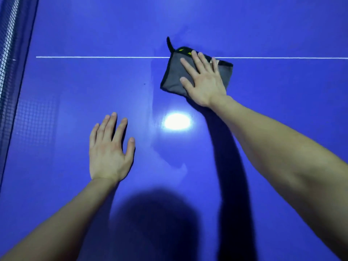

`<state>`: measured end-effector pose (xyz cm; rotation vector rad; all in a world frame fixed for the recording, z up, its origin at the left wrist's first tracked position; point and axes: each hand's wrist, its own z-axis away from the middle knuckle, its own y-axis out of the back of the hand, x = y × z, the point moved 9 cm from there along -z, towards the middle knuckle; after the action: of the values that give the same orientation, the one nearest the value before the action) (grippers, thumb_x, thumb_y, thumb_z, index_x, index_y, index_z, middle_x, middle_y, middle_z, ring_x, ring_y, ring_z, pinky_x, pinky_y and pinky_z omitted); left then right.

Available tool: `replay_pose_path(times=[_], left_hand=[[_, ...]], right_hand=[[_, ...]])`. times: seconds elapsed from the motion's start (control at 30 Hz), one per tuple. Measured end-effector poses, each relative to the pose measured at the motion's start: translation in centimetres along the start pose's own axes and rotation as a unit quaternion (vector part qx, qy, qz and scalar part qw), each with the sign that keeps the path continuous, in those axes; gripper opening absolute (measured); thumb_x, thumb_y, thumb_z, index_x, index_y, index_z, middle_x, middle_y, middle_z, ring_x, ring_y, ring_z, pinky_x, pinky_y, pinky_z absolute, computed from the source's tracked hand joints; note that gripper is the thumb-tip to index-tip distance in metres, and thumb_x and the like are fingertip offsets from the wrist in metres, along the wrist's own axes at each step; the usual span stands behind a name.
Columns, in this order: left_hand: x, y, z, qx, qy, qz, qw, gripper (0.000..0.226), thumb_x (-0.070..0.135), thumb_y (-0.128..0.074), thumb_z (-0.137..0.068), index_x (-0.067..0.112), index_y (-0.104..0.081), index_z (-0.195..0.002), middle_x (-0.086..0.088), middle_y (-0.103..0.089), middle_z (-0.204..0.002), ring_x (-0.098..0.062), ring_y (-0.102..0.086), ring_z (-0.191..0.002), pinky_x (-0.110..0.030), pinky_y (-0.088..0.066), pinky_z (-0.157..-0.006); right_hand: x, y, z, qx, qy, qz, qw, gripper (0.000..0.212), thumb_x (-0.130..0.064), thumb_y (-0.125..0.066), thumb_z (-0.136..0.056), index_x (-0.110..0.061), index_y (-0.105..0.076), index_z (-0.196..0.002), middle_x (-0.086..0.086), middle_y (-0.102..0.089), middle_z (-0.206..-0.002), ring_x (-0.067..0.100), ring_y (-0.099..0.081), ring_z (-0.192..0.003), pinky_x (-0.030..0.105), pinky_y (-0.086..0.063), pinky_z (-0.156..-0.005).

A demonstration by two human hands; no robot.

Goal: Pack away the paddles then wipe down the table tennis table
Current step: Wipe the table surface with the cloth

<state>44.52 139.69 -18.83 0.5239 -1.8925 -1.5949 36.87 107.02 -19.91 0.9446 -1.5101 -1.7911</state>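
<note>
At the bottom of the frame the person's own shadow falls across the blue table tennis worktop (75, 91). Just above it, lower left of centre, the left hand (109, 149) lies palm down with its fingers straight and a little apart. It holds nothing and appears to rest on the surface as a brace. A bright lamp reflection (177, 121) sits between the two hands.

Further up, right of centre, the right hand (203, 80) is spread flat, fingers straight, and presses down on a folded grey wiping cloth (173, 80) with black edging. The cloth lies across the white line (94, 57), and its black hanging loop (169, 44) points away from the person. A faint streaky sheen runs down the surface left of the cloth and looks like a damp trail. The net (7, 53) stands along the left edge of the frame.

No paddles are in view, so the step in hand is most likely the wipe-down. The next move probably calls for steady flat pressure and overlapping strokes towards the duller area by the net, with the left hand shifting out of the way.

The cloth's edging bears small yellow marks (181, 49), but they are too small to read as writing. No other label or brand shows.
</note>
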Motion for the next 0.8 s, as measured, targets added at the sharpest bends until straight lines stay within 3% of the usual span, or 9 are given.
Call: replay_pose_path(times=[0.1,0.2,0.27,0.4,0.5,0.63,0.73,0.8], left_hand=[[0.2,0.1,-0.1,-0.002,-0.004,-0.005,1.000,0.058,0.042,-0.041,-0.108,0.017,-0.044,-0.160,-0.007,-0.030,-0.173,-0.025,-0.022,-0.162,-0.052,-0.017,-0.131],[0.2,-0.1,0.1,-0.011,0.000,-0.014,1.000,0.059,0.043,-0.039,-0.108,0.017,-0.042,-0.161,-0.008,-0.030,-0.174,-0.026,-0.021,-0.162,-0.052,-0.017,-0.131],[0.1,-0.1,0.0,-0.014,0.001,-0.014,1.000,0.060,0.044,-0.036,-0.109,0.017,-0.041,-0.162,-0.007,-0.028,-0.174,-0.025,-0.020,-0.163,-0.052,-0.016,-0.131],[-0.1,-0.3,-0.1,-0.010,-0.004,-0.009,1.000,0.060,0.042,-0.039,-0.109,0.016,-0.042,-0.162,-0.008,-0.029,-0.174,-0.026,-0.021,-0.163,-0.053,-0.018,-0.131],[-0.2,-0.4,-0.1,-0.013,-0.008,-0.015,1.000,0.059,0.041,-0.041,-0.108,0.016,-0.043,-0.162,-0.008,-0.030,-0.174,-0.026,-0.022,-0.163,-0.053,-0.019,-0.130],[-0.3,-0.3,-0.2,-0.002,-0.010,-0.005,1.000,0.056,0.038,-0.042,-0.108,0.016,-0.046,-0.160,-0.007,-0.031,-0.173,-0.025,-0.022,-0.163,-0.053,-0.021,-0.130],[-0.2,-0.2,-0.3,0.007,-0.008,0.003,1.000,0.054,0.035,-0.039,-0.109,0.016,-0.046,-0.160,-0.006,-0.032,-0.173,-0.024,-0.024,-0.162,-0.052,-0.022,-0.130],[-0.3,-0.1,-0.2,0.018,-0.001,0.015,1.000,0.055,0.032,-0.040,-0.108,0.013,-0.044,-0.160,-0.006,-0.034,-0.172,-0.023,-0.025,-0.162,-0.051,-0.022,-0.130]], right_hand=[[-4.6,-1.1,11.4,0.009,0.034,-0.014,0.999,0.073,-0.069,-0.029,-0.109,-0.037,-0.020,-0.175,0.005,-0.003,-0.185,0.023,0.002,-0.171,0.062,-0.005,-0.134],[-10.2,-3.3,24.5,-0.041,0.110,-0.043,0.992,0.092,-0.086,-0.043,-0.099,-0.037,-0.022,-0.174,0.007,0.000,-0.184,0.027,0.004,-0.171,0.067,-0.007,-0.133],[-11.1,-3.9,27.7,-0.062,0.136,-0.040,0.988,0.093,-0.088,-0.047,-0.096,-0.039,-0.025,-0.173,0.007,-0.002,-0.184,0.028,0.001,-0.171,0.070,-0.010,-0.132],[-10.7,-3.2,21.6,-0.025,0.174,-0.032,0.984,0.077,-0.077,-0.045,-0.104,-0.042,-0.029,-0.172,0.003,-0.007,-0.184,0.023,-0.002,-0.171,0.064,-0.011,-0.134],[-9.2,-2.1,9.3,0.021,0.104,-0.024,0.994,0.071,-0.075,-0.030,-0.108,-0.044,-0.024,-0.172,-0.001,-0.006,-0.184,0.019,-0.001,-0.171,0.060,-0.004,-0.135],[-9.1,-1.2,-5.3,-0.003,0.029,-0.017,0.999,0.073,-0.075,-0.019,-0.107,-0.045,-0.017,-0.173,-0.001,-0.001,-0.185,0.019,0.002,-0.170,0.058,0.006,-0.135],[-9.6,-1.2,-7.4,-0.007,0.033,-0.012,0.999,0.074,-0.073,-0.016,-0.106,-0.043,-0.018,-0.174,0.000,-0.001,-0.185,0.020,0.003,-0.170,0.058,0.007,-0.135],[-10.7,-1.2,-4.0,0.001,0.050,-0.023,0.999,0.072,-0.071,-0.019,-0.107,-0.042,-0.021,-0.173,0.000,-0.003,-0.185,0.020,0.002,-0.171,0.059,0.006,-0.135]])
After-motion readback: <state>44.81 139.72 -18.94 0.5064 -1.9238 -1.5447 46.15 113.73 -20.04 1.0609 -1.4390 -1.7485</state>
